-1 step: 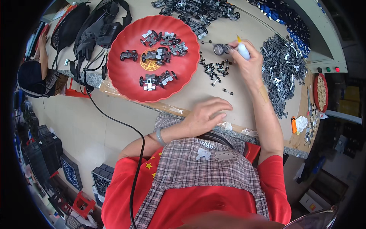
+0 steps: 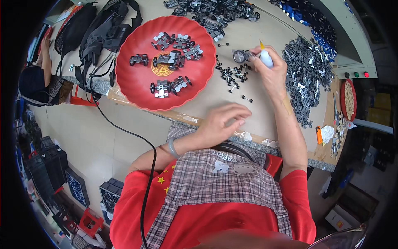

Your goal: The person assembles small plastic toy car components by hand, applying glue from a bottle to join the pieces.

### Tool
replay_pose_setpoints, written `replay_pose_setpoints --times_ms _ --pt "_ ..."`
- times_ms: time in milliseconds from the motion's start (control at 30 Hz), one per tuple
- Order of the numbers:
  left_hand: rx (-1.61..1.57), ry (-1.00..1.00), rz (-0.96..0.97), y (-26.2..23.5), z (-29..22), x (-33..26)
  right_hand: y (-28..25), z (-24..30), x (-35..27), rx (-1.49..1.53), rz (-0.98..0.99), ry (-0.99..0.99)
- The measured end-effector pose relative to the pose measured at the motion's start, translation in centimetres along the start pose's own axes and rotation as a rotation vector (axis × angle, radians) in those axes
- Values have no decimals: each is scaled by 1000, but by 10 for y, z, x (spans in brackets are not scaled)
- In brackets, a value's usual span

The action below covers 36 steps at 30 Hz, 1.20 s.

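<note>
My right hand is closed round a small white squeeze bottle whose yellow nozzle points up and away. At its fingertips is a small toy-car chassis with dark wheels; I cannot tell whether the fingers pinch it or only touch it. My left hand hovers or rests by the table's front edge, fingers curved and apart, with nothing in it. Between the hands lie several small wheel axles, and one axle sits apart, nearest my left hand.
A red scalloped tray holds several chassis at the left. Heaps of chassis and grey plastic parts lie beyond and to the right. A black cable hangs across my left side. Another person sits at the far left.
My left hand has shifted very slightly left. The right hand and its bottle have moved a few pixels, with the nozzle a little lower.
</note>
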<state>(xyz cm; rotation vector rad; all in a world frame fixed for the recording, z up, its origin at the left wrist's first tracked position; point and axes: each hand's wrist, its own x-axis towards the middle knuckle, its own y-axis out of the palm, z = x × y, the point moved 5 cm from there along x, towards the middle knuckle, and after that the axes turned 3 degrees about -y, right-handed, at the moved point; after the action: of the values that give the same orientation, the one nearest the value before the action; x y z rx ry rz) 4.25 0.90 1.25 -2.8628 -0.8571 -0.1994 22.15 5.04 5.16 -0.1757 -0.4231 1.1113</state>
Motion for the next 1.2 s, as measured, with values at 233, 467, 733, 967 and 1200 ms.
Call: replay_pose_setpoints --times_ms 233,467,733,967,1200 --pt "-490 -198 -238 -20 4 11 -8 3 -62 573 -68 400" --pt "-628 -263 -188 -12 3 10 -19 21 -85 6 -56 -169" --pt "-917 -341 -92 -2 1 7 -15 42 -110 -318 -136 -446" --pt "-1220 -354 28 8 6 2 -3 50 -135 -435 -209 -485" --pt "-1274 -382 59 3 11 -14 0 54 -136 -124 -5 -208"
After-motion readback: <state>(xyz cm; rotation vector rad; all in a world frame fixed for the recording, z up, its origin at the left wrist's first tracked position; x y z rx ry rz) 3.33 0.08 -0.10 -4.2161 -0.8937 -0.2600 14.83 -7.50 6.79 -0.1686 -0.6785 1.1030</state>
